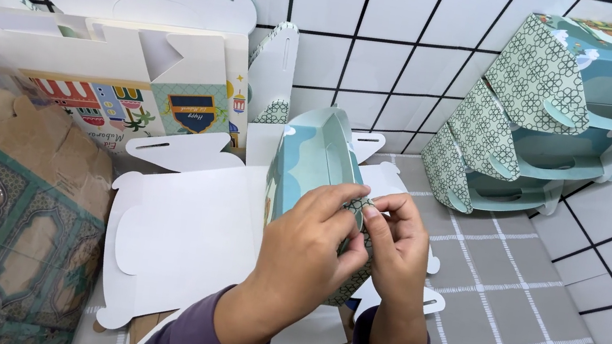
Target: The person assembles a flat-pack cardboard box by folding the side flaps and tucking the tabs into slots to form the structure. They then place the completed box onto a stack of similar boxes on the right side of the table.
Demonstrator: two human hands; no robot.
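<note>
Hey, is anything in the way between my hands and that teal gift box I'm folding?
Nothing visible. Both the left hand and right hand already pinch the teal gift box directly, above the flat white box blanks on the table.

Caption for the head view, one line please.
Left hand and right hand pinch a teal patterned box over flat white blanks; folded boxes stacked behind.

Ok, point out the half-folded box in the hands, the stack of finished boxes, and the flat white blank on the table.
half-folded box point(314, 157), head view, on its pale blue inner wall.
stack of finished boxes point(538, 78), head view, on the top box's patterned end.
flat white blank point(191, 227), head view, on its broad middle panel.
</note>
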